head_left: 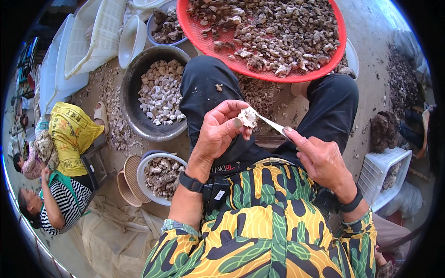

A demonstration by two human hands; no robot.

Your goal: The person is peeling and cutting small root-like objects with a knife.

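Note:
Above my lap, my left hand (215,132) pinches a small, pale, knobbly lump (249,117) between thumb and fingers. My right hand (320,160) is closed round a small knife (272,124) with a narrow whitish blade; its handle is hidden in my palm. The blade's tip touches the right side of the lump. A brown crumb (219,86) lies on my left trouser leg. Across my knees at the far side rests a round red tray (342,28) heaped with rough brown lumps. Left of my leg, a dark basin (127,99) holds paler, cleaner lumps.
A white bowl (141,176) of brown lumps stands by my left elbow, beside wicker baskets (130,180). White crates (95,37) lean at far left; another crate (382,173) sits at right. Scraps litter the floor (116,116). At left another person (65,199) sits.

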